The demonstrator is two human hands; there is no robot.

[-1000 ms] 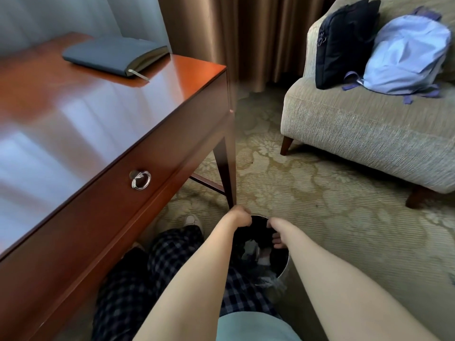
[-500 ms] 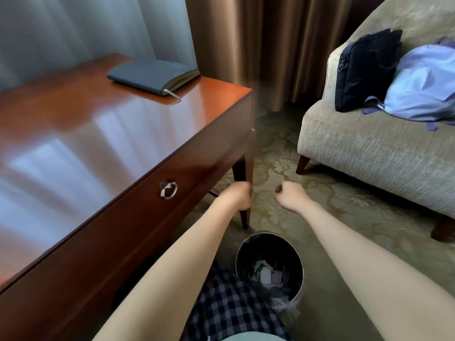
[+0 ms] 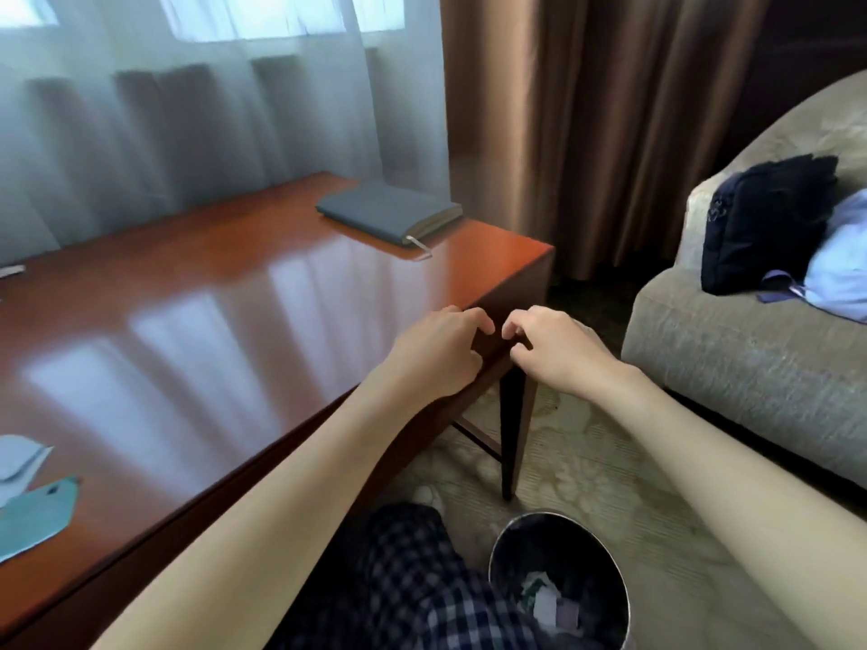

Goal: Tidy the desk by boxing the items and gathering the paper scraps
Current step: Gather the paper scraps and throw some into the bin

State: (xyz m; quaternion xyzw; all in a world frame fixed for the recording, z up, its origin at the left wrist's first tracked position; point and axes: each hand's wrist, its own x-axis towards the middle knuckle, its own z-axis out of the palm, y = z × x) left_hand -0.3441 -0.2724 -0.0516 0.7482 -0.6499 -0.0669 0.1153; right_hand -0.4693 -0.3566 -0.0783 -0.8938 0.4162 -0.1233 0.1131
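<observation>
Closest in, on the floor by the person's legs, stands a round dark bin (image 3: 586,551) with paper scraps (image 3: 544,602) lying in the bottom. They look light and crumpled, so any more like them should lift with a soft pinch or a scoop of the hand. At the near left edge of the desk (image 3: 234,321) lies a flat teal thing (image 3: 37,518), and just behind it a pale flat piece (image 3: 19,462). I cannot tell what they are. Both look thin, so I think they need sliding to the edge to get fingers under them. At the near right corner of the desk, the left hand (image 3: 441,349) and the right hand (image 3: 558,349) hang close together. Their fingers are loosely curled and hold nothing, and the fingertips almost meet. I cannot tell if they touch the wood. At the far right corner lies a grey notebook (image 3: 389,211), shut, with a ribbon (image 3: 420,246) poking out. It looks stiff and a bit heavy, and the shiny top may let it slide. I would hold it by a long side, thumb on top and fingers under, and not pull the ribbon.
</observation>
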